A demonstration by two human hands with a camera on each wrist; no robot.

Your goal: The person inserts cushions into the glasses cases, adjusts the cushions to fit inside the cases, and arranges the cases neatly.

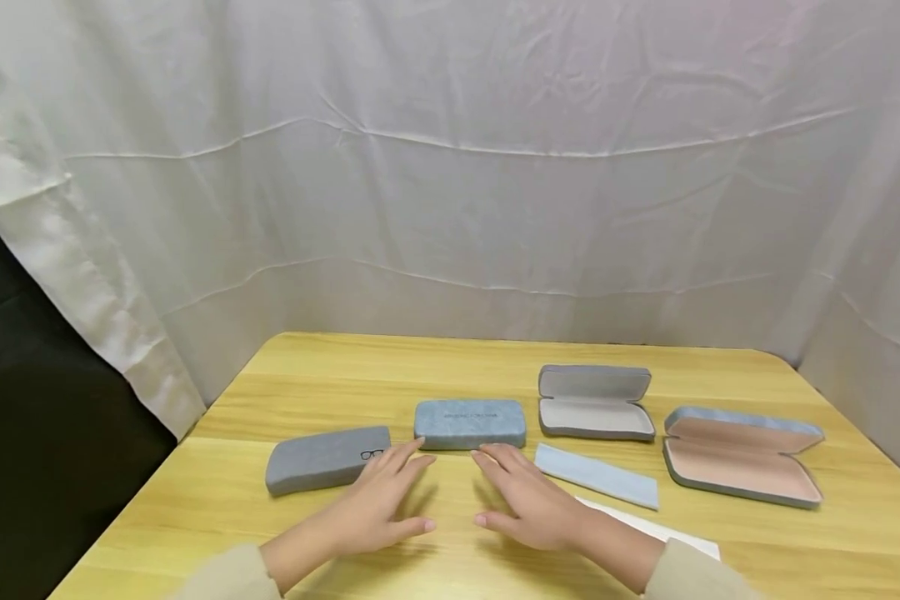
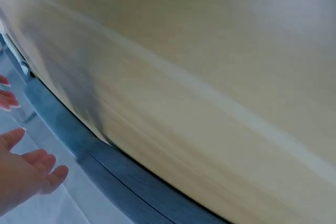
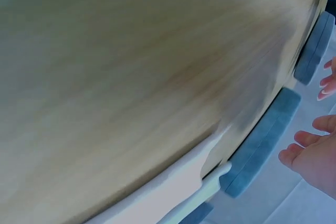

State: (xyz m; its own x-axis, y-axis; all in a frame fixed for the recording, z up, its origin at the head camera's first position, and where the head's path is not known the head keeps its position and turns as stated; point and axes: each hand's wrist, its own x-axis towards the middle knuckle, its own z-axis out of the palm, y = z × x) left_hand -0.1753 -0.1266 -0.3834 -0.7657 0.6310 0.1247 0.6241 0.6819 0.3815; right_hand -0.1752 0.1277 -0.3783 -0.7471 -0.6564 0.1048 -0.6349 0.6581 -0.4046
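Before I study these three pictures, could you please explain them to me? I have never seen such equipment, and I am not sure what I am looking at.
There is no machine here: a person works with bare hands. The wide picture is from a camera worn on the head, looking forward and down. The two tilted pictures come from cameras on the left and right wrists.

On the table, from the left, lie a closed grey case, a closed blue case, an open grey case and an open pink-lined case. Nearer the right arm are a light-blue strip and a white strip.

The left hand and right hand are spread in front of the closed cases. Neither holds anything.
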